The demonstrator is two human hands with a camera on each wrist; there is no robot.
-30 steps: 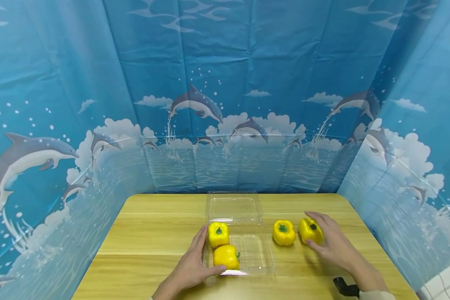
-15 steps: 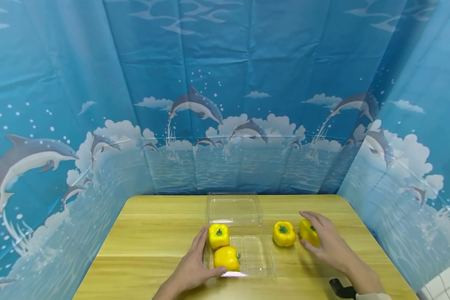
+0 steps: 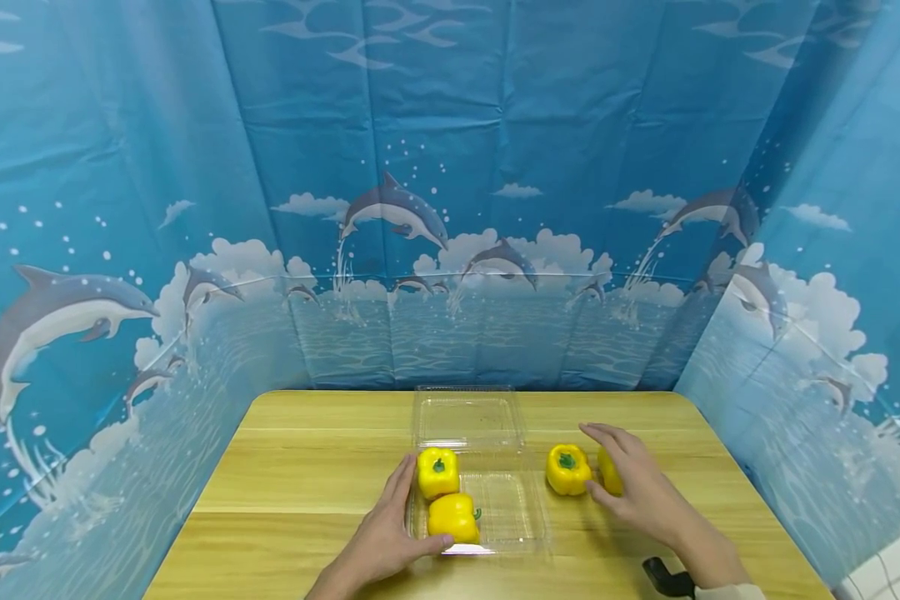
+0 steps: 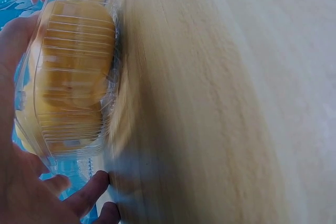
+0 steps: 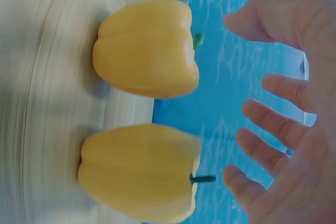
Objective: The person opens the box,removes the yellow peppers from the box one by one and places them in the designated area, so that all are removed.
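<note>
four yellow peppers on my counter (image 3: 292, 467). two sit in the left half of the clear plastic box (image 3: 506, 517), one behind the other: rear boxed pepper (image 3: 438, 472), front boxed pepper (image 3: 453, 516). i log my left hand (image 3: 381, 543) against the box's left wall, thumb at its front edge, fingers relaxed, grip closed on nothing. the box lid (image 3: 468, 418) lies open behind. two loose peppers stand right of the box: inner pepper (image 3: 567, 468), outer pepper (image 3: 610, 472). my right hand (image 3: 637, 492) hovers over the outer one, fingers spread, grip open, holding nothing.
</note>
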